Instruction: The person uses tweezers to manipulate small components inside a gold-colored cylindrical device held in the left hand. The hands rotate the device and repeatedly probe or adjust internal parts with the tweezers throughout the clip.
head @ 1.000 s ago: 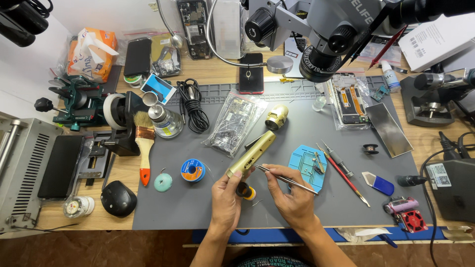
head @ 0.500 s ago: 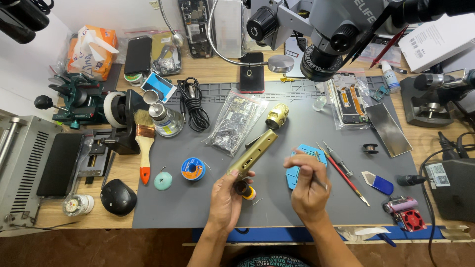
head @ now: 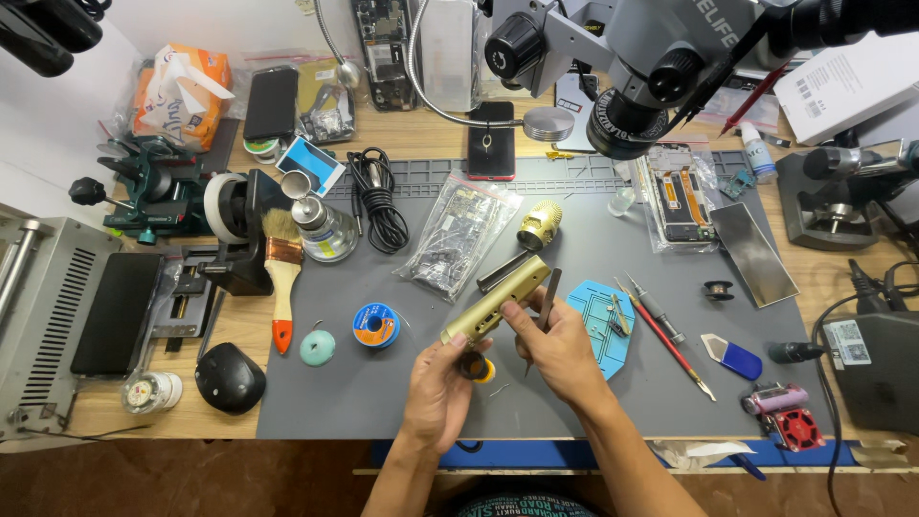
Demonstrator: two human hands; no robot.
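Gold handheld tool [head: 498, 302] now gripped by both hands, tweezers [head: 546, 306] tucked in right hand [head: 560, 349]

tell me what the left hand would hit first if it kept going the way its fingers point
The left hand points up and right along the gold tool it holds. Past that, the first thing looks like the gold round cap on the grey mat, though height is unclear.

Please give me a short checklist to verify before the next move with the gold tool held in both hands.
1. Left hand grips the gold tool at its lower end: ok.
2. Right hand touches the tool near its middle: ok.
3. Tweezers kept in right hand: ok.
4. Gold tool lifted off the grey mat: cannot tell.
5. Blue fixture plate beside right hand, not knocked: ok.
6. Solder spool apart from the hands: ok.
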